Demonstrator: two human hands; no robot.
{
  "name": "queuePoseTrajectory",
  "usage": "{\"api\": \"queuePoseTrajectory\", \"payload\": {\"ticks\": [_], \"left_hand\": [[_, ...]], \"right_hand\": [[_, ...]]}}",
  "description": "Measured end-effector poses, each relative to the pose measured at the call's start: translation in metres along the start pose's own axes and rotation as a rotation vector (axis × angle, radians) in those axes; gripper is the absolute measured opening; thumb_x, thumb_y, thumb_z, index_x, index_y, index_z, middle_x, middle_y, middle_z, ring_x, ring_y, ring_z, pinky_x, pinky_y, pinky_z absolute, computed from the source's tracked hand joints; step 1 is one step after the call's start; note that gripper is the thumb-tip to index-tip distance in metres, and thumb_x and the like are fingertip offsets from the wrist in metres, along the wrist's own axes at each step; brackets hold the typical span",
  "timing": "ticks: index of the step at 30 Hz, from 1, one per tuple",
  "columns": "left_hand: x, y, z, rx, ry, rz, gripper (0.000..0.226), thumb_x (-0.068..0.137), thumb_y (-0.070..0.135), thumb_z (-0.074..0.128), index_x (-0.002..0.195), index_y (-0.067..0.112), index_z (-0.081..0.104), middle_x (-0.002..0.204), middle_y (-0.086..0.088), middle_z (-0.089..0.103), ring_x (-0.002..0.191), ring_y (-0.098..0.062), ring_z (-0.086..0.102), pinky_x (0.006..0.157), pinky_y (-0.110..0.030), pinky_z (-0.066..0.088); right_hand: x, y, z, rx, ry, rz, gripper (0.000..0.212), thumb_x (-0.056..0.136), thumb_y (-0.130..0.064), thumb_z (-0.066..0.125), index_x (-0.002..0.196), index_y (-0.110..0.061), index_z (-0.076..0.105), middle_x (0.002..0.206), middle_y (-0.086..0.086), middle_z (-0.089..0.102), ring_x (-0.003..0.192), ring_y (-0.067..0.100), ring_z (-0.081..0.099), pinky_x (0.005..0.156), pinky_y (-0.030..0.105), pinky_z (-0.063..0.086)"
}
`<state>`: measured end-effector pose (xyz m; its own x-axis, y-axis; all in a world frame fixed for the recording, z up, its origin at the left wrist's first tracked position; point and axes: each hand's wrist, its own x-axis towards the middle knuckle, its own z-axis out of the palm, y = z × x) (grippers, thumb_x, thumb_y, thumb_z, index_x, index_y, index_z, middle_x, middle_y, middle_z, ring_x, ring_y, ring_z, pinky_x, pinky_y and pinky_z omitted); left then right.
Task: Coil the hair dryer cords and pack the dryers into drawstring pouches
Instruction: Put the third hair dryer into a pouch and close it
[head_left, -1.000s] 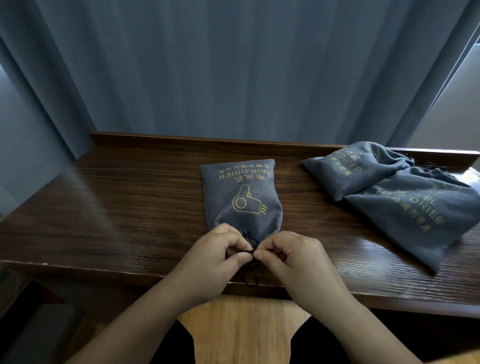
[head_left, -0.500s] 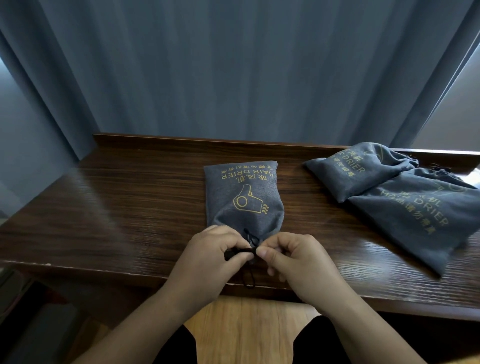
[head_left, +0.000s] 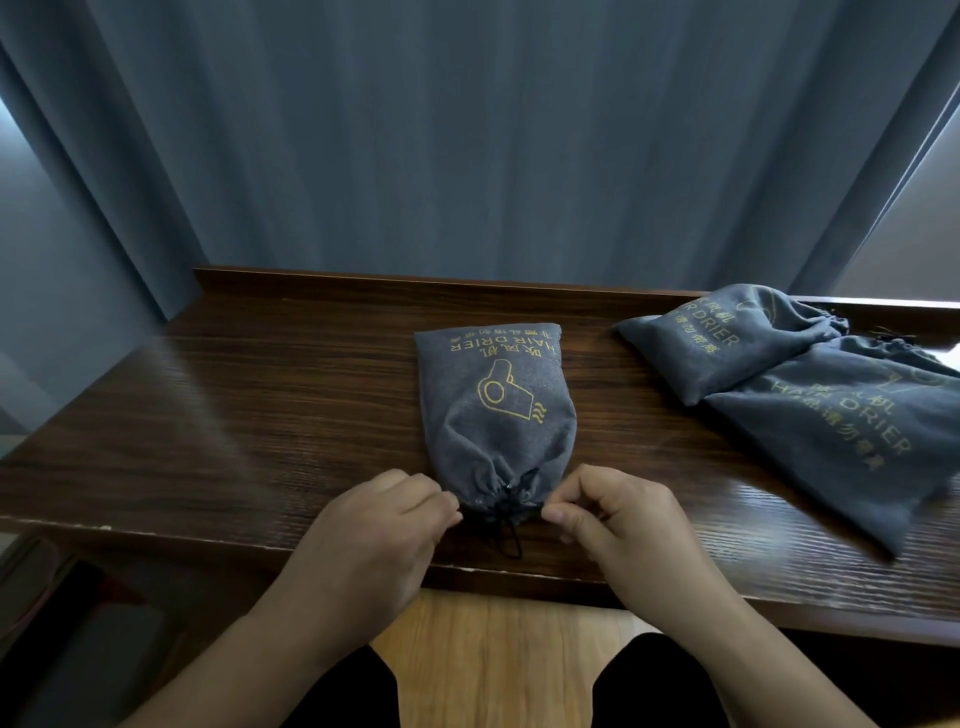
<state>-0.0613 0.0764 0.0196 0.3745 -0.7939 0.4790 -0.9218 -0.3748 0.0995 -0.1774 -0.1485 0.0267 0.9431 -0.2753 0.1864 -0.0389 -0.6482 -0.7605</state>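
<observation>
A grey fabric drawstring pouch (head_left: 496, 410) with a yellow dryer print lies near the front edge of the dark wooden table (head_left: 249, 415). The left hand (head_left: 374, 540) and right hand (head_left: 618, 525), fingers curled, each pinch the black drawstring (head_left: 511, 506) on either side of its gathered mouth.

Single head view, looking forward-down over table (head_left: 260, 415), near, toward curtain (head_left: 467, 130).

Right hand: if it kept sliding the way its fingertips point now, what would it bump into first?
The right hand points left along the table edge, so it would likely meet the pouch's gathered neck and black drawstring first, then the left hand.
</observation>
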Motion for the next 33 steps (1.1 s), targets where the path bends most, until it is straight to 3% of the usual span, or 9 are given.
{"api": "queuePoseTrajectory", "payload": {"ticks": [8,14,16,18,20,23,26,30,33], "left_hand": [[0.0,-0.009,0.013,0.005,-0.028,0.032,0.023,0.098,0.026,0.049,0.091,0.021,0.07,0.084,0.01,0.063,0.075,-0.014,0.058,0.065,-0.035,0.055],[0.008,-0.011,0.019,-0.037,-0.083,0.107,0.025,0.102,0.035,0.049,0.095,0.023,0.07,0.095,0.01,0.06,0.09,-0.012,0.056,0.078,-0.034,0.05],[0.013,-0.012,0.016,-0.135,-0.053,0.013,0.034,0.102,0.047,0.043,0.102,0.024,0.069,0.105,0.009,0.057,0.099,-0.01,0.055,0.087,-0.031,0.047],[0.022,-0.018,0.013,-0.27,0.02,-0.204,0.04,0.099,0.054,0.037,0.11,0.027,0.064,0.114,0.011,0.051,0.108,-0.008,0.052,0.092,-0.029,0.045],[0.035,-0.025,0.019,-0.357,-0.02,-0.404,0.05,0.095,0.065,0.029,0.133,0.042,0.052,0.14,0.011,0.041,0.133,-0.009,0.04,0.106,-0.034,0.04],[0.055,-0.033,0.044,-0.498,-0.201,-0.497,0.06,0.09,0.079,0.023,0.147,0.062,0.021,0.167,0.008,0.007,0.153,-0.009,0.006,0.124,-0.041,0.017],[0.069,-0.036,0.059,-0.56,-0.262,-0.468,0.063,0.086,0.083,0.024,0.146,0.067,0.011,0.168,0.007,0.009,0.154,-0.01,0.004,0.126,-0.045,0.013],[0.069,-0.033,0.064,-0.435,-0.225,-0.41,0.058,0.102,0.055,0.036,0.152,0.054,0.007,0.167,0.008,0.012,0.152,-0.004,0.004,0.124,-0.035,0.011],[0.069,-0.031,0.066,-0.394,-0.191,-0.402,0.06,0.103,0.052,0.036,0.155,0.048,0.006,0.167,0.006,0.015,0.153,-0.006,0.006,0.124,-0.037,0.013]], "right_hand": [[0.0,0.02,0.002,-0.078,0.006,-0.08,0.031,0.09,-0.017,0.073,0.071,-0.035,0.057,0.078,-0.027,0.062,0.074,0.001,0.062,0.063,0.007,0.038],[0.004,0.037,0.001,-0.168,0.009,-0.092,0.028,0.088,-0.028,0.075,0.071,-0.04,0.056,0.086,-0.019,0.062,0.082,0.006,0.06,0.069,0.012,0.04],[0.006,0.041,-0.006,-0.182,0.009,-0.054,0.025,0.087,-0.031,0.074,0.071,-0.04,0.058,0.088,-0.017,0.059,0.083,0.005,0.058,0.069,0.013,0.038],[0.009,0.04,-0.011,-0.136,0.065,0.021,0.014,0.086,-0.041,0.071,0.077,-0.036,0.062,0.088,-0.016,0.058,0.084,0.003,0.059,0.071,0.014,0.039],[0.014,0.036,-0.011,-0.101,0.144,0.055,0.023,0.085,-0.056,0.064,0.101,-0.039,0.064,0.106,-0.021,0.056,0.097,-0.002,0.059,0.083,0.017,0.045],[0.023,0.028,-0.001,-0.137,0.019,0.004,0.063,0.089,-0.059,0.059,0.146,-0.051,0.035,0.154,-0.018,0.026,0.141,-0.001,0.032,0.113,0.025,0.036],[0.031,0.026,0.016,-0.247,-0.173,-0.048,0.077,0.093,-0.064,0.052,0.156,-0.051,0.009,0.167,-0.012,-0.009,0.154,0.01,-0.006,0.126,0.035,0.014],[0.031,0.03,0.027,-0.316,-0.16,-0.056,0.076,0.095,-0.071,0.038,0.155,-0.052,-0.003,0.166,-0.009,-0.02,0.155,0.014,-0.01,0.126,0.036,0.008],[0.031,0.03,0.031,-0.341,-0.135,-0.063,0.076,0.094,-0.072,0.036,0.155,-0.05,-0.004,0.167,-0.008,-0.018,0.155,0.014,-0.007,0.126,0.035,0.009]]}}
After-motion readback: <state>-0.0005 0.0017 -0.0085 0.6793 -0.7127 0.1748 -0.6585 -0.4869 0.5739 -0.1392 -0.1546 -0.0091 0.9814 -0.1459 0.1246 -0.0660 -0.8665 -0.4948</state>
